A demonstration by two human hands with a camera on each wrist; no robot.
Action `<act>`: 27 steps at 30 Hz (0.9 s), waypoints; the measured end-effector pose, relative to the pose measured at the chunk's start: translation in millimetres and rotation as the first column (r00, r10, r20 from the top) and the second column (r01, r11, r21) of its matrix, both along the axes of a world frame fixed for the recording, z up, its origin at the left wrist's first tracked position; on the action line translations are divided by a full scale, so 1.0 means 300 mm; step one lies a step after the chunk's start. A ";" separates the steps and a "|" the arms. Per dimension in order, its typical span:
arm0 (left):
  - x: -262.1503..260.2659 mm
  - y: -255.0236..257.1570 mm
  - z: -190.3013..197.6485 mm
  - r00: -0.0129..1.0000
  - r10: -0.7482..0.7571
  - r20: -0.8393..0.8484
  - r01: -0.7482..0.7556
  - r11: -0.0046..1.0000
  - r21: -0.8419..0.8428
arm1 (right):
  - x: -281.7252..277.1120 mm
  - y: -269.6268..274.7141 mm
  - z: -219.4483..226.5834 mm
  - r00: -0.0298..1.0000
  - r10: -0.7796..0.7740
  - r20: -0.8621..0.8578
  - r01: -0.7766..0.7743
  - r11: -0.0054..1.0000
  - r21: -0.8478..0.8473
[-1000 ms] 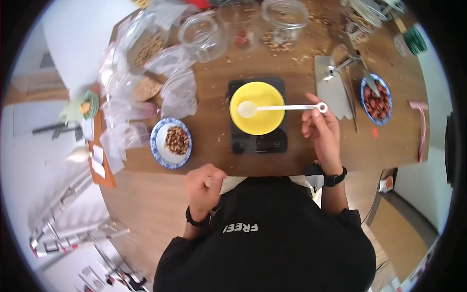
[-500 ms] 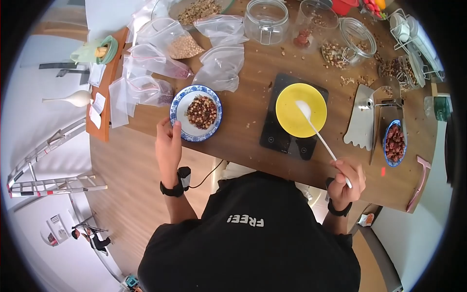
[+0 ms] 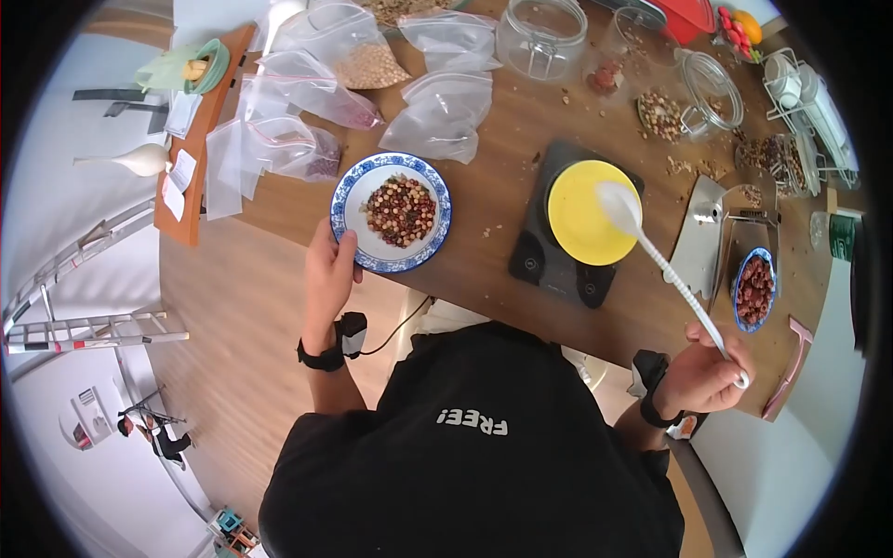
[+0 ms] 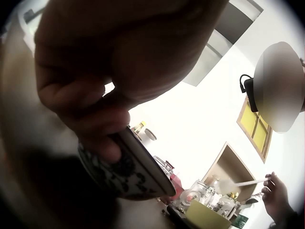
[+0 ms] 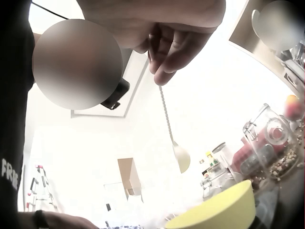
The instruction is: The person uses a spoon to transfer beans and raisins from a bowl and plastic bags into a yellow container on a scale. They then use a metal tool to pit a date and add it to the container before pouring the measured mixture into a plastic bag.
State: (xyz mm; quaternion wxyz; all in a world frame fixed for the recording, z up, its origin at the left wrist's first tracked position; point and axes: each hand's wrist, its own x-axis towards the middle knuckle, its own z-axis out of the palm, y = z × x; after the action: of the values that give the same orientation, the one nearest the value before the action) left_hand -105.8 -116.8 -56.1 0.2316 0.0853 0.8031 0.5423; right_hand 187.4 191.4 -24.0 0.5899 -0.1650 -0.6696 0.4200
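My left hand (image 3: 330, 270) grips the near left rim of a blue-and-white patterned bowl (image 3: 435, 186), thumb over the edge and fingers against its outer wall. A small heap of mixed brown and red beans (image 3: 400, 211) lies inside. My right hand (image 3: 704, 372) holds a white spoon (image 3: 674, 274) with a twisted handle by its end. In the right wrist view the spoon's head (image 5: 180, 158) hangs above the yellow bowl (image 5: 214, 210). That yellow bowl (image 3: 581, 223) stands on a black kitchen scale (image 3: 538, 265), and its inside shows plain yellow.
Zip bags (image 3: 437, 116) cover the table's left back. Open glass jars (image 3: 539, 42) stand behind the scale, with crumbs scattered around. To the right lie a metal scraper (image 3: 696, 228), a patterned bowl of dark red pieces (image 3: 753, 290) and a pink peeler-shaped tool (image 3: 791, 363).
My left hand came from near my body to the patterned bowl and now grips its rim. My right hand moved right and nearer my body with the spoon, and the view turned.
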 end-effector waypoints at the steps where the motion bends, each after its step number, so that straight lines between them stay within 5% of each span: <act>1: 0.009 0.012 0.024 1.000 -0.013 0.000 0.013 1.000 0.021 | 0.002 -0.007 0.013 1.000 -0.006 0.012 0.006 1.000 0.003; 4: 0.041 0.067 0.100 0.997 -0.056 0.058 0.055 0.998 0.017 | -0.055 -0.051 0.069 0.951 0.301 0.065 -0.307 0.943 0.128; 7: 0.075 0.148 0.164 0.986 -0.143 0.090 0.139 0.989 0.047 | -0.145 -0.048 0.120 0.872 0.437 0.219 -0.488 0.810 0.326; 11: 0.103 0.229 0.204 0.965 -0.251 0.081 0.254 0.966 -0.040 | -0.178 -0.057 0.135 0.830 0.380 0.408 -0.532 0.760 0.373; 18: 0.115 0.310 0.188 0.921 -0.386 -0.043 0.383 0.921 -0.064 | -0.150 -0.068 0.031 0.904 0.354 0.239 -0.370 0.929 0.025; 27: 0.114 0.337 0.186 0.921 -0.387 -0.050 0.379 0.917 -0.123 | -0.126 -0.090 -0.019 0.891 0.417 0.179 -0.372 0.898 -0.235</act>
State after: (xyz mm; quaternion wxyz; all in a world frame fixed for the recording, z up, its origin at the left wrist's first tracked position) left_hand -71.5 -15.6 -0.4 0.3080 0.2479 0.8076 0.4376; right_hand 149.7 164.3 -29.5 0.3932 -0.1282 -0.7073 0.5733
